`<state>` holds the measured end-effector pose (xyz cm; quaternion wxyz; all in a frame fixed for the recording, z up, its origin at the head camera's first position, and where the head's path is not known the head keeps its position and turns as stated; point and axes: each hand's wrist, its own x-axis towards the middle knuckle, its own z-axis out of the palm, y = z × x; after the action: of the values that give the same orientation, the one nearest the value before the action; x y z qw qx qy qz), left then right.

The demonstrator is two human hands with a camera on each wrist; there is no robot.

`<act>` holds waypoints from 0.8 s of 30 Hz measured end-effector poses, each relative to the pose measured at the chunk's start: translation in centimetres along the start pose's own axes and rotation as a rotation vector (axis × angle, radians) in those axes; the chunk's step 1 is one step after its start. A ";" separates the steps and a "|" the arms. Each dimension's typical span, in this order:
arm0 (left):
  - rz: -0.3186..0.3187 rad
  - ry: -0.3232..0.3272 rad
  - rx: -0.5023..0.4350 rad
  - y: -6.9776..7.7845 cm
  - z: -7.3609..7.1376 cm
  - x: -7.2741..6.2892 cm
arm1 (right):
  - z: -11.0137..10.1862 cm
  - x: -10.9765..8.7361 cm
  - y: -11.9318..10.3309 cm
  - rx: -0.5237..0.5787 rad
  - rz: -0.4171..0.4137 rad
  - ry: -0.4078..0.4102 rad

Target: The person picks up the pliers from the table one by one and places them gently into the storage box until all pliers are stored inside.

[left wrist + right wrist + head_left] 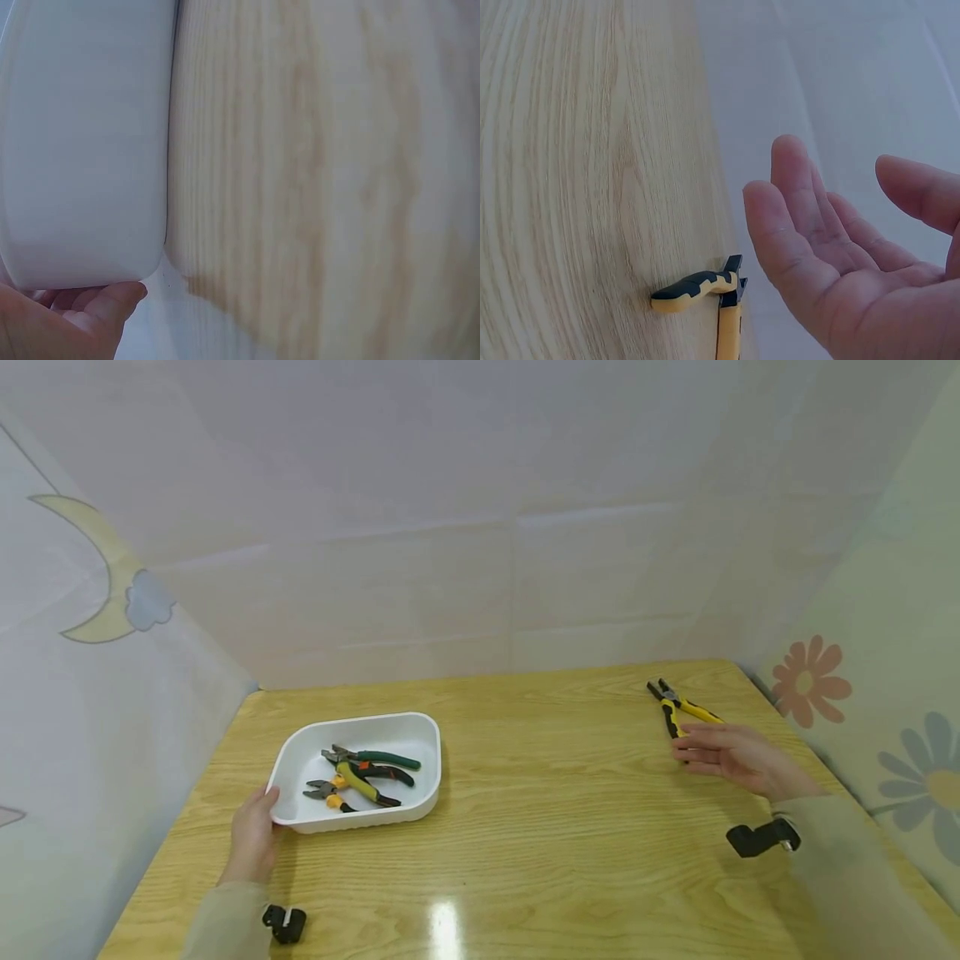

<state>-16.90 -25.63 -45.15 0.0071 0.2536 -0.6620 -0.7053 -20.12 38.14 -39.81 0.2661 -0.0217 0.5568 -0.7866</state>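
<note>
A white plastic tray (429, 802) stands on the left of the table with several pliers inside, among them green-handled pliers (388, 759) and orange-handled ones (333, 798). My left hand (252, 835) grips the tray's near left corner, its thumb at the rim. The left wrist view shows the tray's outer wall (86, 150) and part of the left hand (82, 319) against it. Yellow-and-black pliers (670, 714) lie with spread handles at the far right. My right hand (738, 760) hovers by their handles, holding nothing. In the right wrist view those pliers (697, 289) are apart from the loosely bent fingers.
The wooden table (540, 810) reaches back to a pale cloth wall (450, 602). Cloth with a printed moon stands at the left, and cloth with printed flowers at the right. Each wrist carries a black camera mount (761, 837).
</note>
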 end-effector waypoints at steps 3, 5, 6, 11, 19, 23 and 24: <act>-0.001 0.002 0.010 0.0 0.0 0.0 | -0.4 -0.3 -0.1 0.001 0.004 0.016; -0.003 -0.003 0.018 0.0 0.0 0.0 | -0.6 -0.5 -0.1 0.002 0.010 0.032; -0.003 -0.006 0.020 0.0 0.0 0.0 | -0.7 -0.6 -0.1 -0.003 0.011 0.037; -0.005 -0.014 0.007 -0.1 -0.1 0.0 | -1.4 -0.8 0.0 -0.017 0.031 0.060; -0.004 -0.011 -0.003 -0.2 -0.2 0.2 | -2.2 -1.0 0.2 -0.033 0.048 0.097; -0.005 -0.012 0.012 -0.2 -0.2 0.3 | -2.6 -1.1 0.2 -0.039 0.074 0.161; -0.007 -0.015 0.017 -0.2 -0.2 0.3 | -2.6 -1.1 0.2 -0.042 0.080 0.176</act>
<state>-17.04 -25.90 -45.45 -0.0026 0.2509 -0.6672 -0.7013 -19.96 40.87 -40.70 0.2468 0.0640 0.5948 -0.7624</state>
